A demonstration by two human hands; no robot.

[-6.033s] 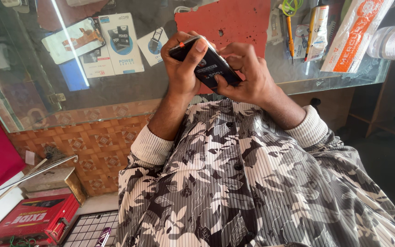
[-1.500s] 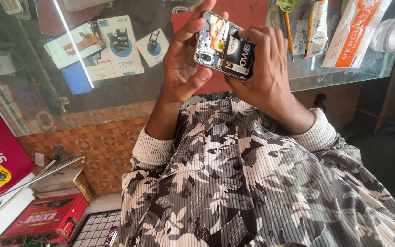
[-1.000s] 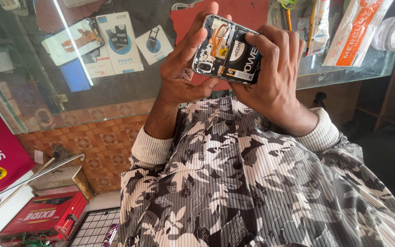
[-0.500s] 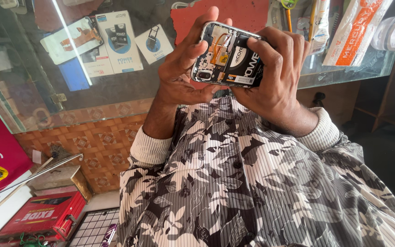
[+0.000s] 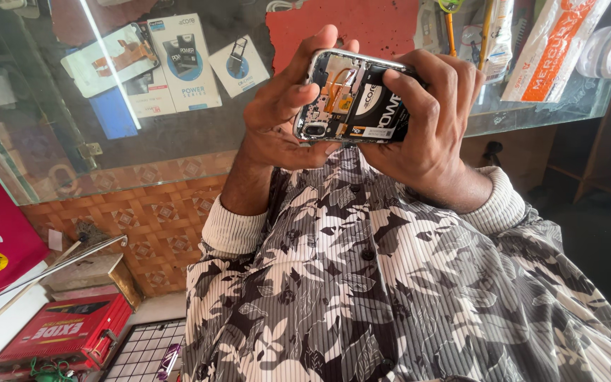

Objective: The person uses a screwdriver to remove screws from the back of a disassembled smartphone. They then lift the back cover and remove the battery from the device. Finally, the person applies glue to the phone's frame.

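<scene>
Head view: opened phone [image 5: 353, 97], back cover off, black battery and orange flex cable exposed.
Hands: left hand [image 5: 281, 113] and right hand [image 5: 436, 120] both grasping phone edges.

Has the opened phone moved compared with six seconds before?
Yes. The opened phone has been turned over, showing its insides, and now sits slightly higher against the red mat on the glass counter.

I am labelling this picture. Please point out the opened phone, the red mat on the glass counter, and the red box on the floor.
opened phone [image 5: 353, 99], head view, on its exposed inner back.
red mat [image 5: 348, 25], head view, on its bare middle.
red box [image 5: 65, 331], head view, on its top face.
</scene>
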